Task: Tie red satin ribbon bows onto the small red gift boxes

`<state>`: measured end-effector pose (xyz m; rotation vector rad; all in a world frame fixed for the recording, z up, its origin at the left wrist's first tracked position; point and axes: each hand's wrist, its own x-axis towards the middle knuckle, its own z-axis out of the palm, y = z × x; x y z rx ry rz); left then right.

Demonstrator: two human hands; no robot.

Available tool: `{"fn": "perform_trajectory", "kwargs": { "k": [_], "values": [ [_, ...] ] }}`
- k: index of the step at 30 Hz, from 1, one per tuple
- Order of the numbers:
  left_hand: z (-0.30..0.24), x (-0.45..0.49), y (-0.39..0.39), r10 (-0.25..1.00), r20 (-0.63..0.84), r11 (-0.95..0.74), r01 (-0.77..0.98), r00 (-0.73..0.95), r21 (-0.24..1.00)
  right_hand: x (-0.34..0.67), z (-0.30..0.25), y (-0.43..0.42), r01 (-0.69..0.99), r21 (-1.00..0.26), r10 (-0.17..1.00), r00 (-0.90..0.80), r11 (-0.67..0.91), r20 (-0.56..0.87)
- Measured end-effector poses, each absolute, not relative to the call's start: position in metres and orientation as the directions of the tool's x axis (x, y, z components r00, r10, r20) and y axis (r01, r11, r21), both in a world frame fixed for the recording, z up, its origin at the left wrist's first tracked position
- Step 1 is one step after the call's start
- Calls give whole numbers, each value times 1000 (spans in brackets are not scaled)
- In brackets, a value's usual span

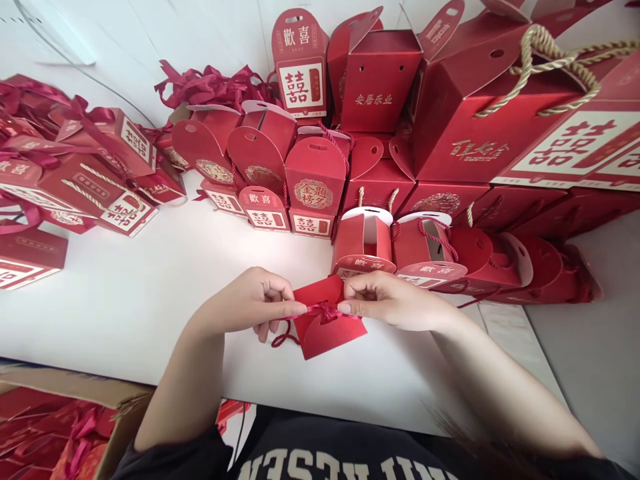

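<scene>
Looks forward and down from head height, over the shirt (345,443) at bottom edge, close above left hand (270,303) and right hand (393,300), across the table (135,293) to the wall (210,33).

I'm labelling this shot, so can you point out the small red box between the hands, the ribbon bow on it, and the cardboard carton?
Small red box (329,335): head view, on its rounded flap.
Ribbon bow (327,312): head view, on its knot.
Cardboard carton (75,385): head view, on its rim.
</scene>
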<state>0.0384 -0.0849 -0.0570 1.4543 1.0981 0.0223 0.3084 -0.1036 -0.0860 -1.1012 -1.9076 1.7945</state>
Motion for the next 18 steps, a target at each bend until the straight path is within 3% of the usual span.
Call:
{"fn": "perform_trajectory", "kwargs": {
  "k": [7, 14, 18],
  "values": [
    [-62, 33, -79, 503, -564, 295, 484, 655, 824, 311, -84, -103, 379, -925, 689, -661, -33, -296],
    [-67, 26, -75, 444, -479, 222, 426, 757, 877, 321, -78, -101, 429, -901, 704, -660, 66, -262],
    [-70, 19, -72, 430, -503, 205, 462, 750, 863, 322, -77, -100, 454, -878, 694, -681, 150, -233]
  ]
}}
